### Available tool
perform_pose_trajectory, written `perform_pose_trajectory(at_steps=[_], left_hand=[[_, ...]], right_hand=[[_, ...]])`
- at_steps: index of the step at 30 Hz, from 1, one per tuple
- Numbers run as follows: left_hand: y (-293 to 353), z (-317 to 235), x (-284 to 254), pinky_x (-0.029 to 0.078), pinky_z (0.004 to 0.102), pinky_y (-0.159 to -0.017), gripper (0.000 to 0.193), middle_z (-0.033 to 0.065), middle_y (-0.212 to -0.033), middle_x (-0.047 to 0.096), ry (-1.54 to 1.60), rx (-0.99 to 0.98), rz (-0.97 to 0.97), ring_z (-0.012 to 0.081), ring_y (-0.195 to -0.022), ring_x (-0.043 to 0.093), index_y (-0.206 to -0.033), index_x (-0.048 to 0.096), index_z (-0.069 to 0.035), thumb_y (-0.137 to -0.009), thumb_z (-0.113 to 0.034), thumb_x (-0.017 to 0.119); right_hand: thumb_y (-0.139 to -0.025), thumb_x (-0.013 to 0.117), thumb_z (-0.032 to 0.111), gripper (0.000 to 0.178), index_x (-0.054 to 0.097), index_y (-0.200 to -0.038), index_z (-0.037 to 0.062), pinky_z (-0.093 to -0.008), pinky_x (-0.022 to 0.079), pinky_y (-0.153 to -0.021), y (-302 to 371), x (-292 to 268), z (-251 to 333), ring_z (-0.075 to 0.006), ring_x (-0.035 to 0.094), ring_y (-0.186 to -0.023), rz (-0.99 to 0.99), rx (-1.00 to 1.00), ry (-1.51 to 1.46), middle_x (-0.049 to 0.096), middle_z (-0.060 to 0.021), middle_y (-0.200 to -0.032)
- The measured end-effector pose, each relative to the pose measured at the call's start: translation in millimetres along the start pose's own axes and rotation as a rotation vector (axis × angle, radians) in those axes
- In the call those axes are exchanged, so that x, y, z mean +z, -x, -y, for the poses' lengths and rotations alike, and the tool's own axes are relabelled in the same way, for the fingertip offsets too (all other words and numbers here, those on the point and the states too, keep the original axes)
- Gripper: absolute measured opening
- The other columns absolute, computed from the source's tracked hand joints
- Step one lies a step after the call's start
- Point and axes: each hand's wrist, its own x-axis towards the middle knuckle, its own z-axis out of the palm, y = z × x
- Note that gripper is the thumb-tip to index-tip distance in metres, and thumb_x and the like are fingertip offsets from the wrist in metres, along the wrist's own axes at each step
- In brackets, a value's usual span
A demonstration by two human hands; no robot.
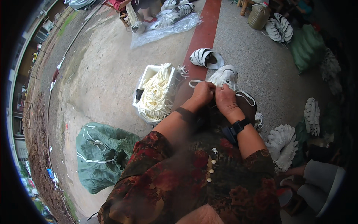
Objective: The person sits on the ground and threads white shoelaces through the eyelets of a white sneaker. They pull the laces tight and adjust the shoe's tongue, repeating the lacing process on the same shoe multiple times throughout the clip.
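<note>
A white shoe upper (226,73) rests at my lap, its toe pointing away from me. My left hand (203,93) and my right hand (226,100) meet at its near end, fingers pinched close together. From between them a white shoelace (246,96) loops out to both sides, one loop past each hand. The fingertips hide the lace ends and the eyelets there. Just beyond lies a stack of white shoe uppers (206,58) with dark edges. To the left stands a white box (149,69) heaped with cream laces (156,98), a small black object (139,94) at its side.
A green sack (99,160) tied with white cord sits at lower left. Bundled white uppers (282,143) lie at my right, near another person's legs (317,183). Ahead, a clear plastic sheet (164,31) holds more uppers beside a seated person. A green sack (307,48) stands upper right.
</note>
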Motion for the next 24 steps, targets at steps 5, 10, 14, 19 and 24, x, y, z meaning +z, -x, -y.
perform_pose_trajectory(at_steps=[5, 10, 14, 19, 24], left_hand=[[8.3, -16.7, -17.6, 0.048, 0.0359, -0.068, 0.017, 0.0165, -0.076, 0.062, 0.010, -0.120, -0.011, 0.0321, -0.073, 0.061, -0.083, 0.060, -0.002, -0.072, -0.013, 0.067], [15.7, -22.4, -3.9, 0.048, 0.0374, -0.066, 0.020, 0.0112, -0.074, 0.059, -0.155, 0.158, -0.014, 0.0292, -0.073, 0.059, -0.080, 0.059, -0.005, -0.068, -0.015, 0.071], [17.9, -34.8, 1.7, 0.046, 0.0364, -0.067, 0.018, 0.0066, -0.074, 0.053, -0.484, 0.561, 0.003, 0.0253, -0.076, 0.054, -0.075, 0.059, -0.009, -0.064, -0.019, 0.069], [5.7, -35.1, 12.3, 0.045, 0.0357, -0.069, 0.011, 0.0071, -0.076, 0.053, -0.706, 0.587, 0.148, 0.0247, -0.074, 0.052, -0.072, 0.056, -0.008, -0.066, -0.016, 0.061], [13.7, -47.7, -12.6, 0.045, 0.0348, -0.071, 0.008, 0.0080, -0.081, 0.055, -0.864, 0.525, 0.192, 0.0244, -0.081, 0.053, -0.077, 0.059, -0.008, -0.073, -0.013, 0.054]], right_hand=[[-0.075, 0.054, 0.008, 0.007, 0.056, -0.077, 0.0018, -0.0484, 0.047, -0.065, 37.0, -55.5, -53.0, -0.0407, 0.057, -0.070, 0.047, 0.261, 0.112, 0.056, -0.0184, -0.072], [-0.074, 0.058, 0.009, 0.014, 0.058, -0.084, -0.0015, -0.0393, 0.048, -0.066, 75.3, -75.1, -113.0, -0.0302, 0.058, -0.071, -0.159, 0.562, -0.408, 0.061, -0.0171, -0.078], [-0.084, 0.057, 0.013, 0.019, 0.059, -0.096, -0.0017, -0.0280, 0.044, -0.065, 48.8, -81.7, -52.0, -0.0199, 0.057, -0.076, -0.488, 0.662, -2.021, 0.061, -0.0105, -0.084], [-0.086, 0.056, 0.012, 0.011, 0.056, -0.088, 0.0010, -0.0270, 0.040, -0.060, 42.0, -75.6, -45.8, -0.0157, 0.050, -0.067, -0.420, 0.564, -2.110, 0.053, -0.0058, -0.076], [-0.085, 0.055, 0.006, 0.005, 0.051, -0.087, 0.0053, -0.0273, 0.037, -0.056, 79.0, -64.9, -90.9, -0.0122, 0.044, -0.062, -0.450, 0.630, -1.982, 0.044, -0.0014, -0.069]])
